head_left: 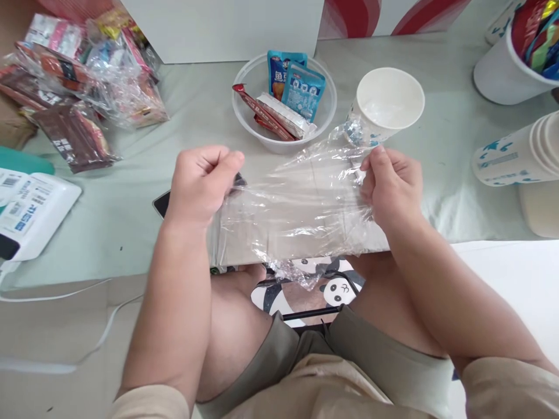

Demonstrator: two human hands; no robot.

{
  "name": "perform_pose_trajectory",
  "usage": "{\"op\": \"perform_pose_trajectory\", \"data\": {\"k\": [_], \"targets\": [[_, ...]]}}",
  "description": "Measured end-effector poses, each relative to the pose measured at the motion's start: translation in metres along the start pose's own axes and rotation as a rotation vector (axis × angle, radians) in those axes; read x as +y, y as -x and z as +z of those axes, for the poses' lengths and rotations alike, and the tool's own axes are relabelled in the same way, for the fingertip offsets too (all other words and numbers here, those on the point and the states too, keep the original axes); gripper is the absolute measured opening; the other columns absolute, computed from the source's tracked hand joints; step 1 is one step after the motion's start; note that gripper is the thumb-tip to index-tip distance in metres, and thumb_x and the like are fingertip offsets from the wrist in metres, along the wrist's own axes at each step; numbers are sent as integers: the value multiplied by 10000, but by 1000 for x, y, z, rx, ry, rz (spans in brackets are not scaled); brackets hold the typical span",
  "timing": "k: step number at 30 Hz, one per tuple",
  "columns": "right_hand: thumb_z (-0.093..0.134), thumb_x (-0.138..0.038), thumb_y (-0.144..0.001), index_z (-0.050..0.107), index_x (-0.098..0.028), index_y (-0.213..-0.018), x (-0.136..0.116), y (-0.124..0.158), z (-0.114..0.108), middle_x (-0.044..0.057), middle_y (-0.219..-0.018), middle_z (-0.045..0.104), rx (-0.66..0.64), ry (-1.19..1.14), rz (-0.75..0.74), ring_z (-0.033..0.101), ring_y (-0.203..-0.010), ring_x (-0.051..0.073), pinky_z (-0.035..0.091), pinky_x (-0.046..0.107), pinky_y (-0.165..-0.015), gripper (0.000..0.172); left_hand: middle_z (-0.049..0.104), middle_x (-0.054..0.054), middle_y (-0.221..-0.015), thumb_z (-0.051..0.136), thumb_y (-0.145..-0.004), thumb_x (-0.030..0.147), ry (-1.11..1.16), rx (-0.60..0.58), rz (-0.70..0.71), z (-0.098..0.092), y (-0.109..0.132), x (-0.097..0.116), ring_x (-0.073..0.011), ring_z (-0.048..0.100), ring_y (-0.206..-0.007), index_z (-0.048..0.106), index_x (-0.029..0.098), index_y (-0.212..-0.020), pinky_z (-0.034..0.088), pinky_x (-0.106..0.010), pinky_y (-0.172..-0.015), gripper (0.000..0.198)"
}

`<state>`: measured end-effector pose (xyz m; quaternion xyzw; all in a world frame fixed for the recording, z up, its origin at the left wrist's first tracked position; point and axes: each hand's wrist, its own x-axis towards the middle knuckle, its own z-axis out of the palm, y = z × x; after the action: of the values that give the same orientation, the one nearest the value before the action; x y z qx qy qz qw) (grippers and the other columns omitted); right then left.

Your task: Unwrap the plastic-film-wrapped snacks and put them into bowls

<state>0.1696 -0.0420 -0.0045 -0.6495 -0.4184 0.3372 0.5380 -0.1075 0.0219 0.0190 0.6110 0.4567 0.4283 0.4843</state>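
Note:
A sheet of clear plastic film (pixel 301 198) is stretched between my two hands over the table's front edge; its lower end hangs down above my lap. My left hand (pixel 201 180) is closed on the film's left side. Opposite it, my right hand (pixel 391 180) pinches the right side between thumb and fingers. Just beyond the film stands a clear plastic bowl (pixel 242 125) holding blue snack pouches (pixel 304 93), a red stick-shaped packet (pixel 266 116) and a silvery packet (pixel 286 115). A white paper cup (pixel 388 102) stands upright behind my right hand, partly overlapped by film.
Wrapped snacks (pixel 87 75) are piled at the far left, above a white device with labels (pixel 39 209). At right are stacked paper cups (pixel 515 148) and a white tub (pixel 493 73) of packets. A white panel (pixel 231 26) borders the back. A dark phone-like object (pixel 161 203) lies beside my left wrist.

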Motion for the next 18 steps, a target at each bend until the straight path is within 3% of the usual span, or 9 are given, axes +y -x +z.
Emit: {"op": "perform_pose_trajectory", "data": {"k": [2, 4, 6, 8, 10, 12, 13, 15, 18], "targets": [[684, -767, -869, 554, -249, -657, 0, -1, -2, -74, -397, 378, 17, -11, 9, 261, -325, 83, 201, 290, -362, 573, 195, 76, -495, 689, -872, 235, -59, 226, 79, 0, -4, -7, -36, 184, -440, 290, 216, -527, 127, -277, -444, 528], [702, -796, -831, 565, -248, -659, -2, 0, -3, -74, -396, 375, -39, -19, 23, 260, -331, 83, 194, 285, -361, 590, 224, 83, -493, 670, -875, 245, 1, 275, 139, 0, -6, -8, -43, 217, -441, 333, 222, -560, 166, -269, -452, 462], [697, -844, -793, 577, -245, -663, -4, 3, -2, -70, -401, 381, -182, -8, 29, 280, -344, 86, 206, 278, -367, 625, 422, 71, -551, 724, -839, 324, 19, 138, 132, 3, -5, -4, -59, 403, -518, 493, 213, -645, 319, -247, -517, 322], [672, -874, -788, 586, -242, -673, -6, 6, 0, -62, -416, 397, -321, 10, 19, 306, -361, 89, 237, 274, -382, 648, 656, 10, -777, 824, -740, 445, -59, -127, 18, 8, -3, 4, -109, 603, -738, 630, 199, -810, 470, -257, -679, 321], [651, -875, -805, 589, -238, -689, -8, 8, 3, -56, -446, 412, -396, 13, 11, 331, -386, 89, 266, 270, -400, 651, 726, -39, -897, 861, -671, 517, -163, -404, -177, 14, 1, 10, -158, 666, -817, 657, 196, -883, 522, -286, -726, 435], [688, -826, -818, 601, -237, -742, -7, 9, 4, -53, -508, 434, -411, -9, 7, 358, -430, 87, 292, 263, -421, 600, 713, -32, -777, 804, -740, 490, -274, -553, -312, 20, 4, 13, -155, 647, -690, 662, 193, -844, 497, -279, -629, 345], [743, -765, -812, 617, -240, -799, -6, 9, 5, -49, -562, 466, -408, -23, 1, 389, -466, 89, 324, 259, -440, 540, 684, -17, -706, 753, -796, 446, -318, -557, -326, 22, 5, 14, -143, 617, -628, 661, 193, -810, 469, -269, -588, 269], [863, -570, -754, 642, -261, -980, -4, 9, 3, -28, -745, 579, -416, -47, -9, 500, -578, 101, 439, 260, -517, 442, 621, 6, -624, 656, -873, 367, -323, -456, -278, 22, 6, 14, -122, 566, -568, 628, 199, -749, 438, -254, -556, 211], [863, -286, -657, 575, -305, -1268, 2, 10, -1, 19, -1067, 683, -499, 5, 19, 675, -823, 162, 578, 309, -698, 676, 531, 38, -562, 601, -928, 344, -206, -278, -258, 17, 4, 15, -104, 489, -498, 552, 223, -771, 400, -237, -506, 204]]}}
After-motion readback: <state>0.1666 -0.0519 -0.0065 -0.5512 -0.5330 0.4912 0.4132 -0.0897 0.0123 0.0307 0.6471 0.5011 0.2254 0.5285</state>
